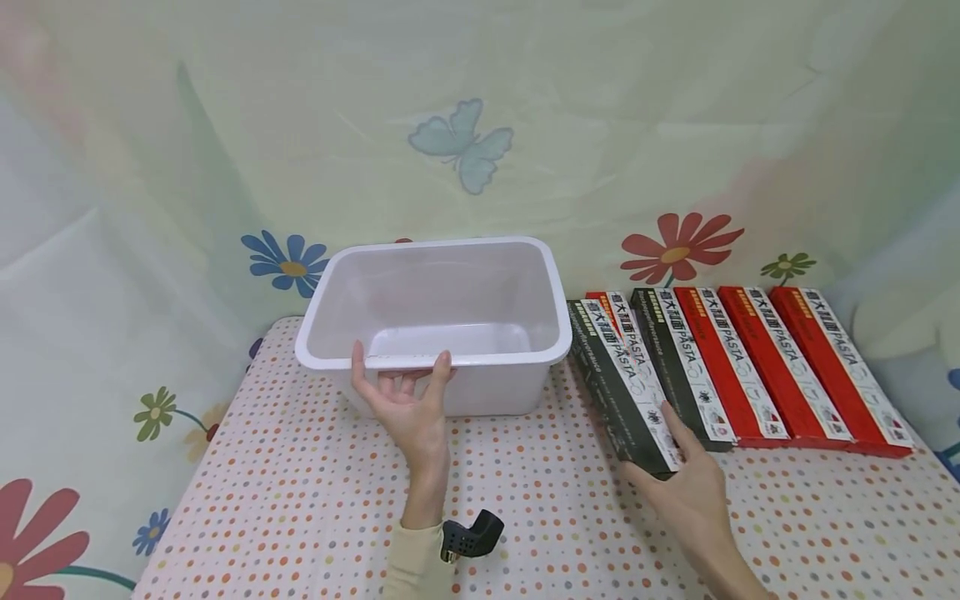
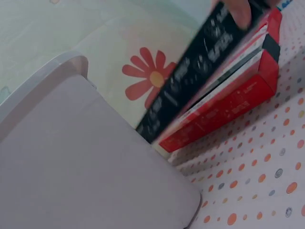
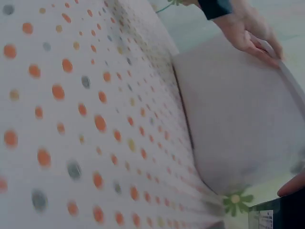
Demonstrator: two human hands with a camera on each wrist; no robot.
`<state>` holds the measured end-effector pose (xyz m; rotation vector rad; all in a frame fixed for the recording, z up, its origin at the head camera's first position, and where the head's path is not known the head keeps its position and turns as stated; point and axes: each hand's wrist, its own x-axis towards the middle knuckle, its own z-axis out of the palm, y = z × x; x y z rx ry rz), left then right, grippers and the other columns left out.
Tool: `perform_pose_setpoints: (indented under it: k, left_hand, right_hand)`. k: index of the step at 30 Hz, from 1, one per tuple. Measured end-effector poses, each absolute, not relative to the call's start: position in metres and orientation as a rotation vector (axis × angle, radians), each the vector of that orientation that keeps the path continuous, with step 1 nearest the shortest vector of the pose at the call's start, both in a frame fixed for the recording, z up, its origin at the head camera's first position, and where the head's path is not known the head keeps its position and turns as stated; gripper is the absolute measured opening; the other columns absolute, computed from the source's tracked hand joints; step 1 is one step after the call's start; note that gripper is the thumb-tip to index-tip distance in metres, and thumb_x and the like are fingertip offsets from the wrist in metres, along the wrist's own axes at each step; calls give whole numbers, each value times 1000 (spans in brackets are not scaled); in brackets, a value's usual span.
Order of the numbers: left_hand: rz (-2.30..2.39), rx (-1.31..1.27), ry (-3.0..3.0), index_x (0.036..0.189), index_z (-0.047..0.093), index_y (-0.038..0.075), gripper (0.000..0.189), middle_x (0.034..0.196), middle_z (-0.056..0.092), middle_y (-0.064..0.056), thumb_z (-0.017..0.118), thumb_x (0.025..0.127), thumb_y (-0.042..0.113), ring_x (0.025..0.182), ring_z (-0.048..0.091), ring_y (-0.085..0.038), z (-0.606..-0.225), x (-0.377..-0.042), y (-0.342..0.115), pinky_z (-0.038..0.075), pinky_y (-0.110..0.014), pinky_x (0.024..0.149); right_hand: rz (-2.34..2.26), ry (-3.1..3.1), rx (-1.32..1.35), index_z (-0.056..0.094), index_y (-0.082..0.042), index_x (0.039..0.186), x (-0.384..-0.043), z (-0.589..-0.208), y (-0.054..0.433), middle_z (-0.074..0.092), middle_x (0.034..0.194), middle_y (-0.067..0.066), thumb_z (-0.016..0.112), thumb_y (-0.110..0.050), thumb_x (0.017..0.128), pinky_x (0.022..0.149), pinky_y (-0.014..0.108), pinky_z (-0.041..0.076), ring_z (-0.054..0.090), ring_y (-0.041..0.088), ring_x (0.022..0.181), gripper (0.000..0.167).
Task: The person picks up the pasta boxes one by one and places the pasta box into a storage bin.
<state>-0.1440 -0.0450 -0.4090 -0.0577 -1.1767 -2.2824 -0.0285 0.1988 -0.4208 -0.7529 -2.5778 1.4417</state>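
Observation:
My left hand (image 1: 411,421) grips the front rim of a white plastic tub (image 1: 495,390), its fingers under the lip. Bare floor shows inside the tub. To the tub's right, my right hand (image 1: 693,496) holds the near end of a black pasta box (image 1: 618,396) between thumb and fingers. This box is raised at a slant and partly covers a red pasta box (image 1: 617,300). The left wrist view shows the raised black box (image 2: 186,78) just past the tub's wall. Only a fingertip of the right hand (image 3: 293,185) appears in the right wrist view.
Right of the held box lie another black pasta box (image 1: 686,375) and several red pasta boxes (image 1: 780,367) in a slanted row. A dotted cloth (image 1: 300,508) covers the table. Behind hangs a flowered curtain (image 1: 570,125).

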Motion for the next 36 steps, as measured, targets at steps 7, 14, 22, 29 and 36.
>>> perform_pose_setpoints:
  k: [7, 14, 22, 29, 36]
  left_hand:
    - [-2274, -69, -1197, 165, 14, 20, 112, 147, 49, -20, 77, 81, -18, 115, 64, -43, -409, -144, -45, 68, -51, 86]
    - [-2281, -54, -1188, 165, 15, 20, 112, 145, 51, -20, 78, 81, -17, 109, 65, -40, -409, -145, -45, 68, -51, 85]
    - [-2266, -74, -1204, 166, 14, 16, 112, 142, 52, -22, 79, 81, -16, 96, 66, -34, -411, -146, -44, 69, -49, 84]
    - [-2244, -83, -1225, 166, 13, 15, 113, 147, 49, -25, 79, 80, -16, 98, 66, -34, -412, -146, -45, 69, -49, 83]
    - [-2246, -70, -1233, 166, 13, 15, 113, 148, 47, -27, 79, 80, -15, 101, 66, -35, -413, -146, -44, 69, -49, 84]
  right_hand:
    - [1257, -2636, -680, 15, -17, 169, -12, -387, 236, 32, 158, 32, 82, -16, 90, 66, 5, 39, 38, 45, 129, 103]
    - [1247, -2597, -371, 23, -20, 167, -24, -357, 254, 41, 151, 30, 80, -16, 93, 63, 1, 47, 40, 12, 111, 93]
    - [1171, -2616, 57, 32, -18, 165, -66, -323, 250, 46, 146, 28, 83, -4, 84, 62, 5, 53, 43, 23, 112, 97]
    - [1169, -2769, 293, 33, -18, 165, -115, -286, 241, 50, 145, 25, 84, -6, 83, 71, 12, 55, 48, 37, 116, 97]
    - [1205, -2935, 450, 39, -16, 163, -162, -266, 224, 58, 138, 17, 84, -12, 84, 76, 29, 58, 53, 31, 113, 91]
